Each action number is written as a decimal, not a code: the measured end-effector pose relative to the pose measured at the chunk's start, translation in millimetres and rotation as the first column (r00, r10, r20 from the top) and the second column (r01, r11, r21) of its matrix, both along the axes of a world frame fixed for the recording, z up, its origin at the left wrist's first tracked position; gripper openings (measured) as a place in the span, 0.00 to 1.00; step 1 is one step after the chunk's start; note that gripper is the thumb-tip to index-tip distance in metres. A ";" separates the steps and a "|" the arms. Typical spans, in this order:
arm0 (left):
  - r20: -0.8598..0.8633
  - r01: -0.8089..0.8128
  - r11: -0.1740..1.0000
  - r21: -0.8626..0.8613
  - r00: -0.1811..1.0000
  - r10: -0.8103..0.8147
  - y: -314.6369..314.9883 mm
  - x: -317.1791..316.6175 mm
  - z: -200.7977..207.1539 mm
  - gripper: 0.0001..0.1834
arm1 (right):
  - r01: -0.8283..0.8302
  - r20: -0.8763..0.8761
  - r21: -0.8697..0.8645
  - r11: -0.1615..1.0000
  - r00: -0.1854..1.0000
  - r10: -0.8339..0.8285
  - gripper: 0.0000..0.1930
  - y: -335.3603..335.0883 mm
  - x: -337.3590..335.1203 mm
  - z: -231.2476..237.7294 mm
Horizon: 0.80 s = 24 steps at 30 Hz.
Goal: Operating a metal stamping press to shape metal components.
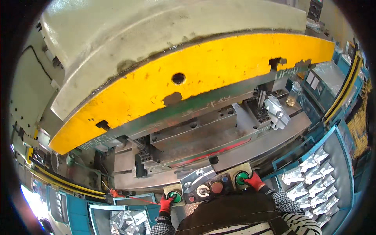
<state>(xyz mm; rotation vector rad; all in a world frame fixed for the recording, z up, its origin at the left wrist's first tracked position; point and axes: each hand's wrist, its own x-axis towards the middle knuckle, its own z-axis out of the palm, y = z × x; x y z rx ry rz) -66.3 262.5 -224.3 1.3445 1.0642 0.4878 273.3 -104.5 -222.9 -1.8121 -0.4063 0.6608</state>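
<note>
My left hand (166, 204), in a red glove with dark fingertips, reaches a green push button (174, 196) on the left of the control panel. In a similar glove, my right hand (255, 181) touches the other green button (242, 178) with outstretched fingers. Neither hand appears to hold anything. Between them are a red button (217, 187), a pale rotary knob (203, 190) and smaller buttons. A silver stamped bracket (199, 178) lies at the panel's upper edge. Beyond it stands the press die (196, 131), below the yellow press ram (211, 68).
More silver brackets (277, 112) rest right of the die, near a clear bottle (293, 94). Rows of brackets fill a blue-edged bin (346, 164) at right; loose ones lie in another bin (98, 221) at lower left. A red-handled tool (119, 193) sits left of the panel.
</note>
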 end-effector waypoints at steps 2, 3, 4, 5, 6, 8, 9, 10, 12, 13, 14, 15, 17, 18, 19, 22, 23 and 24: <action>-0.027 0.009 0.999 -0.039 1.000 -0.010 6.8 -6.0 -3.1 0.24 | -0.027 0.133 -0.060 0.998 0.991 0.034 0.28 0.5 -0.5 5.3; -0.064 0.064 0.997 -0.048 0.996 -0.067 11.2 -10.2 -3.6 0.24 | -0.058 0.093 -0.019 0.998 0.994 0.060 0.29 0.1 2.0 8.6; -0.097 0.122 0.991 -0.063 0.987 -0.128 14.3 -9.0 -0.3 0.25 | -0.083 0.055 0.019 0.996 0.995 0.082 0.29 -1.0 3.4 11.5; -0.097 0.131 0.990 -0.060 0.986 -0.136 21.8 -4.1 9.9 0.25 | -0.075 0.056 0.022 0.997 0.996 0.073 0.29 -8.6 9.0 -12.8; -0.161 0.221 0.973 -0.073 0.960 -0.230 34.7 2.0 26.5 0.21 | -0.018 0.017 -0.021 1.000 1.000 0.018 0.28 -23.1 20.2 -64.2; -0.290 0.355 0.929 -0.108 0.882 -0.371 57.7 11.1 60.2 0.17 | 0.010 -0.022 -0.059 0.998 1.000 -0.012 0.26 -35.9 33.5 -92.9; -0.407 0.363 0.917 0.168 0.872 -0.270 63.0 21.2 76.9 0.14 | 0.050 0.017 -0.142 0.989 0.999 -0.048 0.28 -41.9 36.8 -83.2; -0.492 0.374 0.824 0.425 0.860 -0.136 68.2 35.2 99.1 0.10 | 0.091 0.060 -0.222 0.971 0.995 -0.079 0.30 -46.1 39.6 -74.2; -0.377 0.264 0.840 0.475 0.923 -0.077 56.3 89.0 180.4 0.10 | 0.217 0.002 -0.192 0.957 0.975 -0.220 0.29 -57.4 43.5 -60.3; -0.258 0.243 0.752 0.613 0.961 -0.100 49.9 109.4 211.7 0.10 | 0.338 -0.061 -0.168 0.926 0.934 -0.352 0.28 -59.1 45.1 -50.6; -0.143 0.198 0.650 0.734 0.980 -0.138 45.8 128.7 235.8 0.09 | 0.320 -0.059 -0.164 0.933 0.941 -0.333 0.28 -58.6 44.8 -45.2; -0.062 0.136 0.578 0.805 0.987 -0.145 44.3 149.6 253.8 0.10 | 0.444 0.095 -0.178 0.878 0.896 -0.434 0.25 -57.2 42.0 -41.0; -0.037 0.093 0.370 0.924 0.987 -0.154 38.8 202.5 292.1 0.14 | 0.512 0.292 -0.192 0.837 0.845 -0.449 0.22 -71.8 44.6 -55.3; -0.086 0.112 0.237 0.965 0.989 -0.117 38.3 225.6 306.4 0.16 | 0.507 0.291 -0.190 0.841 0.847 -0.445 0.22 -73.8 44.7 -58.4; -0.126 0.127 0.065 0.990 0.992 -0.017 43.4 249.8 311.5 0.17 | 0.488 0.250 -0.245 0.838 0.867 -0.431 0.22 -77.6 42.9 -58.7; -0.198 0.258 -0.259 0.931 0.952 0.234 47.1 311.4 334.6 0.22 | 0.397 0.112 -0.188 0.899 0.918 -0.382 0.20 -89.7 39.6 -46.9; -0.205 0.264 -0.257 0.930 0.950 0.235 50.2 323.1 339.3 0.22 | 0.414 0.065 -0.141 0.899 0.910 -0.409 0.19 -90.3 36.3 -37.9; -0.259 0.369 -0.272 0.889 0.894 0.364 53.9 334.6 340.6 0.24 | 0.434 0.017 -0.096 0.896 0.901 -0.434 0.19 -92.6 35.3 -33.1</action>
